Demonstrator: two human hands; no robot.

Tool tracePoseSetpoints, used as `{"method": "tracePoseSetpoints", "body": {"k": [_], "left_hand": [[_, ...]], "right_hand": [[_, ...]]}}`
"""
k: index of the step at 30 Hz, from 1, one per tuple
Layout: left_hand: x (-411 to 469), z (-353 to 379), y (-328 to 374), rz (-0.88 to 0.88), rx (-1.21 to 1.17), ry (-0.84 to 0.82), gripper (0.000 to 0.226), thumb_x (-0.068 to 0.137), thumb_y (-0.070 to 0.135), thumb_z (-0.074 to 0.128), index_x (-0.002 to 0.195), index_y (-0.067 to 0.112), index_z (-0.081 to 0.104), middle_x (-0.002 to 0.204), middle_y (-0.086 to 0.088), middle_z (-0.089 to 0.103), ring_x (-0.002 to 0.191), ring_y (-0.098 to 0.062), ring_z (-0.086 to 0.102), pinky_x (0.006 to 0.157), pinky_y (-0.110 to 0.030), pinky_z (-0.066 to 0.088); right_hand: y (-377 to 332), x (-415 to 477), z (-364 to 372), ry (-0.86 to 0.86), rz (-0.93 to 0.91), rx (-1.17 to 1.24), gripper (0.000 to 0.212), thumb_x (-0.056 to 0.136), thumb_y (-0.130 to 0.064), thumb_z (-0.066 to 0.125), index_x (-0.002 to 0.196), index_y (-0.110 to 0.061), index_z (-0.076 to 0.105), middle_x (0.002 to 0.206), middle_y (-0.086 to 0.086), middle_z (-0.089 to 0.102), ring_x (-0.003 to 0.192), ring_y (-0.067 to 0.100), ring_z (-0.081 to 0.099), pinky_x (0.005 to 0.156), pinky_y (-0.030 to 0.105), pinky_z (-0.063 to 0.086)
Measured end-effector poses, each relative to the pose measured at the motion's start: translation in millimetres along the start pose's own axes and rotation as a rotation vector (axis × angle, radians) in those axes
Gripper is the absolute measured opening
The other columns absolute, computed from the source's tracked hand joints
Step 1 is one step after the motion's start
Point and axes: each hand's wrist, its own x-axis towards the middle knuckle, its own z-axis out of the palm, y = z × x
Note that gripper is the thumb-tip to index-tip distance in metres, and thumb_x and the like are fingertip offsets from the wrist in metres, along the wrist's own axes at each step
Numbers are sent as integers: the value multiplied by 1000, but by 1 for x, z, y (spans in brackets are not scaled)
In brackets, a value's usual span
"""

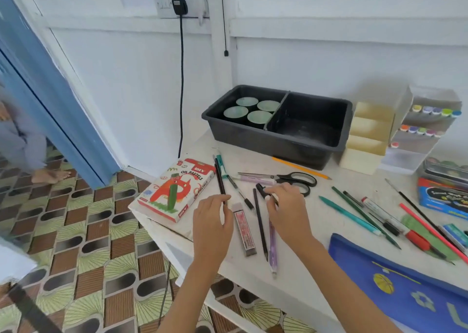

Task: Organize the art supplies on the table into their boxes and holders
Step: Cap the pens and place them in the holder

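Note:
My left hand [211,221] pinches the near end of a dark pencil [219,178] that lies beside the oil pastels box [174,190]. My right hand [285,208] grips a small black-and-white marker [262,190] next to the black scissors [296,179]. Between my hands lie a slim lead case [244,231], a black pencil [260,226] and a purple pen [272,246]. More pens and pencils [367,213] are spread to the right. A black two-part tray [309,127] with several round lids in its left half stands at the back.
A cream stepped holder [367,135] and a clear rack of paint bottles [428,127] stand at the back right. A blue folder [395,282] lies at the front right, with a crayon box [443,198] behind it. The table edge drops to a patterned floor on the left. A person stands by the blue door.

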Motion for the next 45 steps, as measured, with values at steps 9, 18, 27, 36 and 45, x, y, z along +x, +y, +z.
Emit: {"method": "tracePoseSetpoints", "body": {"k": [9, 18, 27, 36, 45], "left_hand": [[124, 16, -46, 336, 347, -327, 38, 87, -8, 50, 117, 11, 62, 117, -7, 63, 110, -26, 51, 92, -33, 35], [186, 41, -72, 749, 644, -587, 30, 87, 8, 64, 110, 27, 65, 112, 4, 60, 106, -18, 52, 81, -27, 34], [199, 45, -79, 973, 548, -660, 22, 71, 4, 78, 83, 17, 64, 78, 3, 64, 71, -16, 59, 70, -29, 49], [185, 45, -21, 720, 119, -459, 18, 92, 25, 56, 94, 9, 63, 84, 0, 67, 71, -22, 61, 73, -20, 35], [157, 59, 78, 600, -500, -387, 24, 88, 14, 65, 111, 16, 62, 89, 3, 63, 81, -5, 58, 76, -13, 43]], "right_hand": [[10, 71, 21, -290, 36, -533, 27, 94, -21, 54, 120, -21, 57, 118, 1, 55, 113, 21, 43, 96, 33, 36], [28, 84, 27, -293, 70, -478, 25, 94, -35, 53, 116, -27, 60, 113, -2, 55, 110, 18, 45, 94, 31, 36], [42, 76, 13, -178, 247, 228, 8, 80, -21, 74, 88, -21, 70, 80, -12, 65, 79, 5, 58, 69, 7, 44], [34, 58, -13, 158, 488, 793, 14, 86, -21, 67, 99, -21, 70, 85, 3, 72, 83, 17, 69, 71, 24, 57], [42, 49, -83, 407, 555, 940, 18, 89, -16, 62, 107, -17, 68, 82, 0, 73, 76, 13, 70, 72, 24, 56]]}}
